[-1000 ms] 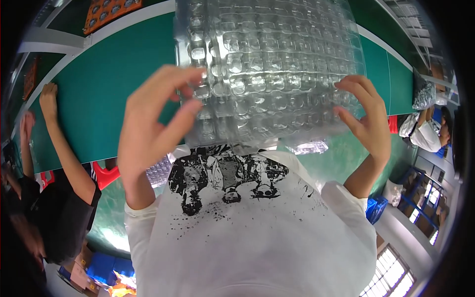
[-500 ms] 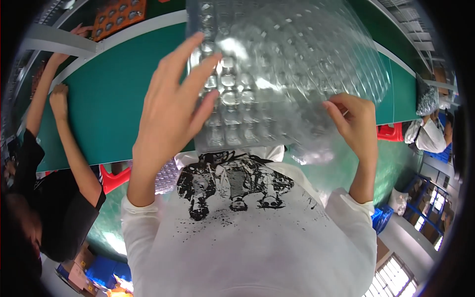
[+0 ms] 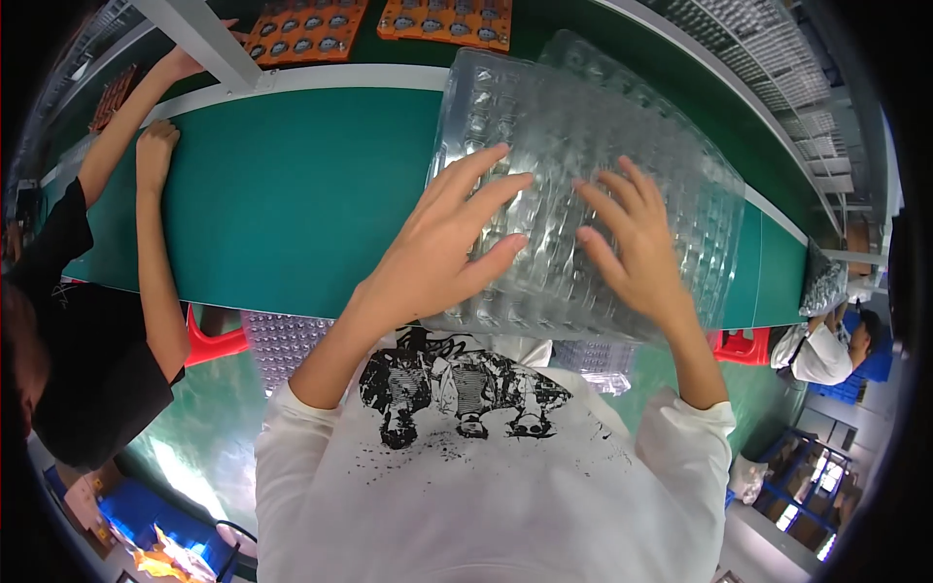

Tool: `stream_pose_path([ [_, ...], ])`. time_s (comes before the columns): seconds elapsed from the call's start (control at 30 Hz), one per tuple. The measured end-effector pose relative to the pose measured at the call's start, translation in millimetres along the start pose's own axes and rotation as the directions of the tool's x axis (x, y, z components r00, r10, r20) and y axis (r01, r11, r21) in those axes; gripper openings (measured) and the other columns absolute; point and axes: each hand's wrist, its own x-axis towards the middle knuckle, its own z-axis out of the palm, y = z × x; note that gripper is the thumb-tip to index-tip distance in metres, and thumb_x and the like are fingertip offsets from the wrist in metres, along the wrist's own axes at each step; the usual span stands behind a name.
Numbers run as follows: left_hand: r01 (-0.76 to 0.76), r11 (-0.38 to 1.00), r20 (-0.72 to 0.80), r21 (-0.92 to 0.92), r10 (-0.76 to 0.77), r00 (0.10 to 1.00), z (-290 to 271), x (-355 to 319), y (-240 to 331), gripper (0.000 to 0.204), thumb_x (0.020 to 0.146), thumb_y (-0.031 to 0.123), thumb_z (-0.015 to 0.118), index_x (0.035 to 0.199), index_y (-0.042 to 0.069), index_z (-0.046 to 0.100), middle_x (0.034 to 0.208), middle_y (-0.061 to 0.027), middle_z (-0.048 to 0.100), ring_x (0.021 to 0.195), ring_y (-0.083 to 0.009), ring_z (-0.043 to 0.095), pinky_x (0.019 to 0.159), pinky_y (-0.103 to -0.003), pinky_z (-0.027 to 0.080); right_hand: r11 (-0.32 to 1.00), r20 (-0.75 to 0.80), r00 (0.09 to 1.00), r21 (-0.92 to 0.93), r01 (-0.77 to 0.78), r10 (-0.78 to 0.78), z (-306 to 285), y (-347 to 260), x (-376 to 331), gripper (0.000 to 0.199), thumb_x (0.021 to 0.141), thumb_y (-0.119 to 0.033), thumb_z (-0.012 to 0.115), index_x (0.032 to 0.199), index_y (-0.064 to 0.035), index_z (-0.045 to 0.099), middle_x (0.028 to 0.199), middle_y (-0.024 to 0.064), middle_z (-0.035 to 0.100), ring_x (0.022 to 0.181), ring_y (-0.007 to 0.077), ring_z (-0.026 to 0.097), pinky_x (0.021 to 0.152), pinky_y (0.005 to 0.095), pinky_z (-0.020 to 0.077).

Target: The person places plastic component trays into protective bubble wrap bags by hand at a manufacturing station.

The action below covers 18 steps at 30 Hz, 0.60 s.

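Note:
Clear plastic blister trays (image 3: 680,185) with rows of moulded pockets lie stacked on the green work table (image 3: 282,194), right in front of me. My left hand (image 3: 452,233) is over the left half of the top tray, fingers spread and stretched out. Over its middle is my right hand (image 3: 632,238), also with the fingers apart. Neither hand grips anything; whether the fingertips press on the plastic I cannot tell.
Orange trays holding round metal parts (image 3: 445,21) stand beyond the table's far rail. On the left a co-worker's arm (image 3: 151,223) rests at the table, near a grey post (image 3: 204,44). Red stools (image 3: 214,342) and more pocketed plastic sheets (image 3: 282,345) are below the near edge.
My right hand has let go of the tray's right edge and moved left over the trays. My left hand has shifted right and nearer. The trays now lie lower, flatter on the table.

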Motion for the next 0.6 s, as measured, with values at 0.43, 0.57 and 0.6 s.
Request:
stream_pose_path([
  [0.43, 0.052, 0.995, -0.107, 0.090, -0.042, 0.993, 14.2, -19.5, 11.9, 0.051, 0.078, 0.002, 0.056, 0.129, 0.005, 0.051, 0.143, -0.0190, 0.034, 0.133, -0.0374, 0.032, 0.105, -0.044, 0.029, 0.978, 0.049, 0.991, 0.176, 0.112, -0.123, -4.1, -45.3, 15.9, 0.052, 0.076, -0.023, 0.068, 0.122, -0.0030, 0.053, 0.123, 0.0281, 0.043, 0.117, 0.0441, 0.042, 0.096, 0.0492, 0.0367],
  [0.57, 0.062, 0.998, -0.148, 0.030, -0.057, 0.987, 4.3, -21.5, 14.0, 0.053, 0.075, -0.007, 0.050, 0.127, 0.004, 0.053, 0.144, -0.0188, 0.033, 0.134, -0.0378, 0.031, 0.104, -0.042, 0.031, 0.970, 0.092, 0.985, 0.211, 0.123, -0.145, -6.7, -51.3, 23.1, 0.053, 0.078, -0.020, 0.067, 0.125, -0.0035, 0.051, 0.128, 0.0280, 0.040, 0.118, 0.0440, 0.041, 0.097, 0.0468, 0.0375],
  [0.6, 0.070, 0.998, -0.151, 0.001, -0.069, 0.986, 1.0, -23.4, 15.3, 0.054, 0.074, -0.009, 0.049, 0.126, 0.004, 0.053, 0.145, -0.0188, 0.032, 0.134, -0.0379, 0.031, 0.104, -0.041, 0.032, 0.969, 0.094, 0.985, 0.214, 0.122, -0.145, -5.4, -52.5, 23.6, 0.053, 0.078, -0.020, 0.067, 0.125, -0.0035, 0.051, 0.128, 0.0280, 0.040, 0.118, 0.0440, 0.041, 0.097, 0.0468, 0.0375],
])
